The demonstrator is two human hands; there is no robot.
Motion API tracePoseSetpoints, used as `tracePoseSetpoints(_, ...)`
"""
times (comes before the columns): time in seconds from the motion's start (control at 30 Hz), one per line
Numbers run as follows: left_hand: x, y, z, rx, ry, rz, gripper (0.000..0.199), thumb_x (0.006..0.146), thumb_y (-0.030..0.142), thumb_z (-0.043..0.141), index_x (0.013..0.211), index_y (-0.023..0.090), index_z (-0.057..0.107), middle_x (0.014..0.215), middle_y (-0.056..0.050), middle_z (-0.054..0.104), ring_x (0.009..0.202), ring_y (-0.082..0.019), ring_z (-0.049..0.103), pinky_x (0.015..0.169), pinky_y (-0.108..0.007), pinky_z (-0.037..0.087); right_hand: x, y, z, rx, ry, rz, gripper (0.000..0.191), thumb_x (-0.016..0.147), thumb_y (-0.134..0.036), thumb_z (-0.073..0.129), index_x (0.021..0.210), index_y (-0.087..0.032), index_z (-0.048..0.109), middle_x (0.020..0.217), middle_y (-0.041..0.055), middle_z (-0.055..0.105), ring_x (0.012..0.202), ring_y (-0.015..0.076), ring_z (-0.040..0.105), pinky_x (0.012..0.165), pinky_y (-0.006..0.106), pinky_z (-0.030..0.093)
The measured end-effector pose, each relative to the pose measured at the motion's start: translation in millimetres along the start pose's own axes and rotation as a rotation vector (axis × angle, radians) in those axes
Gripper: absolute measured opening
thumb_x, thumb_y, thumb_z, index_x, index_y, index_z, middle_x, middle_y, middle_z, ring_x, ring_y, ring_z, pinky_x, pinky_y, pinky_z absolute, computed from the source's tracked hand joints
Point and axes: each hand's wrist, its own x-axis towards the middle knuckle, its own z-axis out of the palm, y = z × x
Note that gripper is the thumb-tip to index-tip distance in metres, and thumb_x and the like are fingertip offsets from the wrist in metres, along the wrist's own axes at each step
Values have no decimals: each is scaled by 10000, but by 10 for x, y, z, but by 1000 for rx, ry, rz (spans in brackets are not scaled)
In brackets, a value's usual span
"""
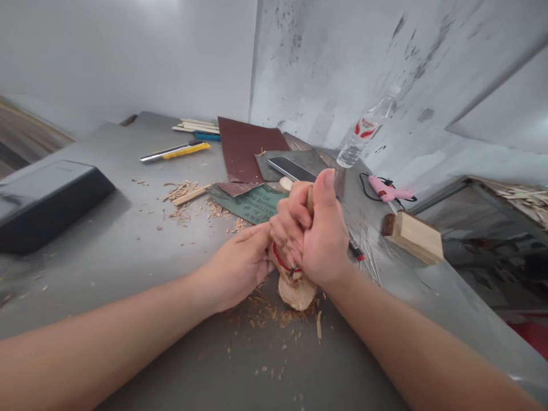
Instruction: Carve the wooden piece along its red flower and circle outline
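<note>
A pale carved wooden piece (296, 292) with a red line round it sits on the grey table, wood shavings scattered about it. My right hand (319, 234) is closed round the wooden handle (310, 201) of a tool, thumb up. The tool's dark tip points down at the piece near the red line. On the piece's left side rests my left hand (246, 262), its fingers pressed together against the wood and partly hidden behind my right hand.
Sandpaper sheets (246, 145) and a phone (293, 169) lie behind my hands. A yellow cutter (186, 150) and a black box (51, 200) are leftward. Rightward are a bottle (363, 134), a pink glue gun (387, 189), a wood block (415, 237) and thin metal rods (371, 257).
</note>
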Motion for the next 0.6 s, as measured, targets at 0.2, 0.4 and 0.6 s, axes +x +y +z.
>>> tracePoseSetpoints(0.2,-7,-7,9,25,31,-23,257,1012,338,623,891,164,769,849,-65,772,831,-147,703,837,-237,555,25,-53,-50,124,-91,84,742,806,-891,589,545,-242,339,385,-79,297,277,71,244,293,255,188)
tracePoseSetpoints(0.4,2,-9,5,37,23,-29,260,1006,349,628,881,167,764,861,-69,775,837,-155,708,858,-258,559,16,-36,-68,103,-78,29,738,879,-888,476,573,-240,299,400,-81,286,294,76,248,313,258,206)
tracePoseSetpoints(0.6,-10,-7,31,54,30,-20,265,1031,311,581,884,176,756,814,-36,748,779,-119,683,795,-214,544,16,-30,-84,86,-140,87,719,895,-866,482,580,-245,306,410,-77,281,295,82,247,328,281,210)
